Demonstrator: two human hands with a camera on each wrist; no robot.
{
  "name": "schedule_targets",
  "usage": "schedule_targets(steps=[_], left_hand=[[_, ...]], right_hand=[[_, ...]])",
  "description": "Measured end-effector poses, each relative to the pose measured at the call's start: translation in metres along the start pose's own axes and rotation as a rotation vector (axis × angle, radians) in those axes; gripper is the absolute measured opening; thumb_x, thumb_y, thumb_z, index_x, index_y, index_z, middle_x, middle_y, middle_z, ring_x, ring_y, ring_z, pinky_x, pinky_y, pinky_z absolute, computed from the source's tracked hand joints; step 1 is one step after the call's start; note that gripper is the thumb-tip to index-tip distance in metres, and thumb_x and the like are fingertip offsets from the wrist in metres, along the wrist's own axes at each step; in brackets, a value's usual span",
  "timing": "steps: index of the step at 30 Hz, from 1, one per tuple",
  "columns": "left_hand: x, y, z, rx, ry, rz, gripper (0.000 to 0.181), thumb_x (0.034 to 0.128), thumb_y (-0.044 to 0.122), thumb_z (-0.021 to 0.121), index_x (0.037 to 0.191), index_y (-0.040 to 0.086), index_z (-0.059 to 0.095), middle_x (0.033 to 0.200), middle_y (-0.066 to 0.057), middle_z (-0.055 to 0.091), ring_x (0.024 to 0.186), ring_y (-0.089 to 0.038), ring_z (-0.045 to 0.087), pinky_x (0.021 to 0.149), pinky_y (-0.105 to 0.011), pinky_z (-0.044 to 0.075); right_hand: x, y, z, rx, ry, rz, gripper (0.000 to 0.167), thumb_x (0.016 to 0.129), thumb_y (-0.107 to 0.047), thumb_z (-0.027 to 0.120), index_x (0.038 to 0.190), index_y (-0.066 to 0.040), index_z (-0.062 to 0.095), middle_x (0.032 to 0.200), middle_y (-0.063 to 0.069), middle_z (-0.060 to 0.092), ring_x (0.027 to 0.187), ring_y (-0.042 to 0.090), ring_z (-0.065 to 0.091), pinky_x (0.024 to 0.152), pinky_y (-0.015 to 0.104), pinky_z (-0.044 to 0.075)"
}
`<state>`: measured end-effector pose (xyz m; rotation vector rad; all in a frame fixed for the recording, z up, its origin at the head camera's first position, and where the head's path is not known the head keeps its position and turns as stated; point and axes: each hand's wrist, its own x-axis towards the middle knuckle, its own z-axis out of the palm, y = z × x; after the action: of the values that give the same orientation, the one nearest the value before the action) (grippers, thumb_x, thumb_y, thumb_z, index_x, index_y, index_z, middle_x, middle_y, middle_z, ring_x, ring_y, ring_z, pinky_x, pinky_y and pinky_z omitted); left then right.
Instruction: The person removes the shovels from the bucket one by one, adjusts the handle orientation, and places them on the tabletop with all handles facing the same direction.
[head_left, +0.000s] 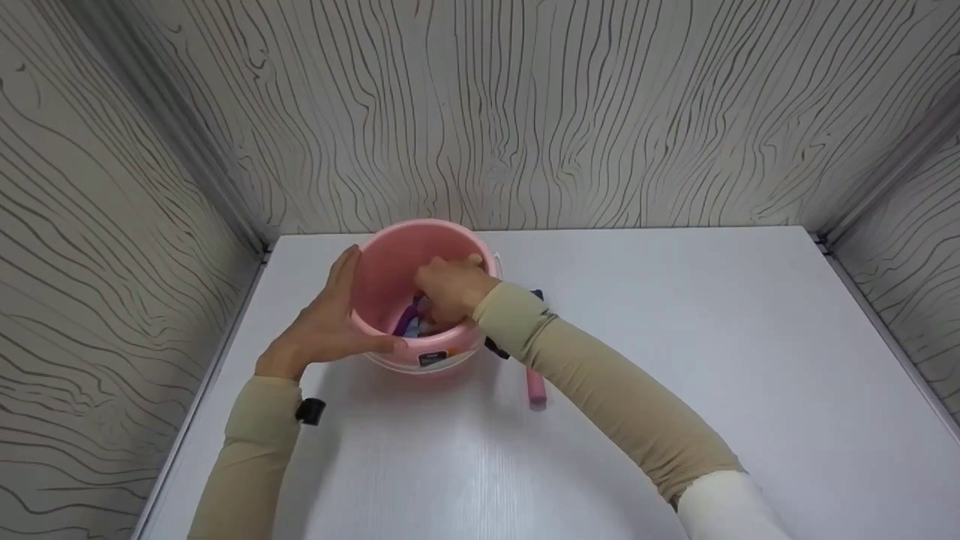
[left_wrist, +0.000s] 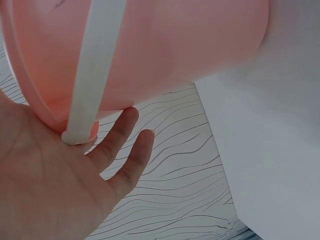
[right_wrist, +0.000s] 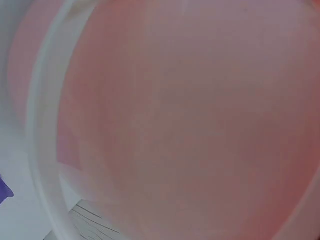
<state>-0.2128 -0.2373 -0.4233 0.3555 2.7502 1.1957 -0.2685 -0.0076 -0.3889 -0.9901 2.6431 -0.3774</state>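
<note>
A pink bucket (head_left: 390, 251) with a white handle (left_wrist: 97, 70) stands near the back of the white table. My left hand (head_left: 319, 330) touches its left side, the thumb straight along the front rim and the other fingers extended against the outer wall. My right hand (head_left: 454, 289) reaches down inside, near the right rim. Its fingers are bent and their tips hidden, so what they touch cannot be seen. Beside them in the bucket lies a purple thing (head_left: 407, 319) with something pale. The right wrist view is mostly filled by the blurred pink wall (right_wrist: 200, 115).
A pink rod-like handle (head_left: 535, 386) lies on the white table (head_left: 712, 337) right of the bucket, partly under my right sleeve. A dark blue end (head_left: 538, 295) shows beyond the sleeve. Wood-patterned panels (head_left: 525, 112) close off the back and both sides.
</note>
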Motion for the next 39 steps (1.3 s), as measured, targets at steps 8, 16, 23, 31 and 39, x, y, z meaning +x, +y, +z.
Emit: schedule_targets(steps=[8, 16, 23, 31, 39], left_hand=[[0.001, 0.002, -0.001, 0.007, 0.004, 0.026, 0.151, 0.0603, 0.066, 0.097, 0.171, 0.035, 0.0, 0.175, 0.004, 0.014, 0.149, -0.029, 0.045, 0.117, -0.063, 0.046], [-0.001, 0.0, 0.001, 0.026, -0.004, -0.02, 0.151, 0.0617, 0.065, 0.097, 0.171, 0.036, -0.003, 0.178, 0.003, 0.007, 0.154, -0.031, 0.04, 0.119, -0.065, 0.042], [-0.002, -0.001, 0.001, 0.045, 0.0, -0.017, 0.152, 0.0632, 0.067, 0.095, 0.172, 0.031, -0.005, 0.179, 0.0, 0.004, 0.155, -0.033, 0.039, 0.12, -0.067, 0.04], [0.0, -0.002, 0.002, 0.051, -0.003, -0.003, 0.152, 0.0659, 0.066, 0.095, 0.172, 0.025, -0.006, 0.18, -0.002, -0.003, 0.155, -0.036, 0.038, 0.122, -0.068, 0.037], [-0.001, -0.001, 0.0, 0.043, -0.003, 0.009, 0.151, 0.0671, 0.063, 0.095, 0.172, 0.026, -0.006, 0.18, -0.003, 0.001, 0.153, -0.036, 0.04, 0.122, -0.067, 0.037]], right_hand=[[0.001, -0.004, 0.001, 0.013, -0.019, 0.029, 0.018, 0.094, -0.016, 0.081, 0.111, -0.011, 0.075, 0.089, 0.003, 0.07, 0.078, 0.022, 0.067, 0.066, 0.033, 0.054], [0.002, -0.011, 0.008, -0.026, 0.013, 0.045, 0.019, 0.092, -0.016, 0.084, 0.108, -0.011, 0.075, 0.085, 0.003, 0.068, 0.076, 0.021, 0.068, 0.064, 0.031, 0.055], [0.007, -0.023, 0.009, -0.236, 0.05, 0.063, 0.018, 0.092, -0.017, 0.081, 0.109, -0.013, 0.077, 0.089, 0.003, 0.074, 0.075, 0.021, 0.071, 0.072, 0.037, 0.065], [0.012, -0.035, 0.014, -0.543, 0.082, 0.065, 0.021, 0.099, -0.028, 0.077, 0.115, -0.015, 0.081, 0.095, 0.002, 0.079, 0.08, 0.021, 0.075, 0.089, 0.045, 0.066], [0.006, -0.036, 0.004, -0.6, 0.117, 0.031, 0.022, 0.095, -0.029, 0.08, 0.111, -0.013, 0.081, 0.096, 0.005, 0.08, 0.08, 0.022, 0.073, 0.086, 0.044, 0.067]])
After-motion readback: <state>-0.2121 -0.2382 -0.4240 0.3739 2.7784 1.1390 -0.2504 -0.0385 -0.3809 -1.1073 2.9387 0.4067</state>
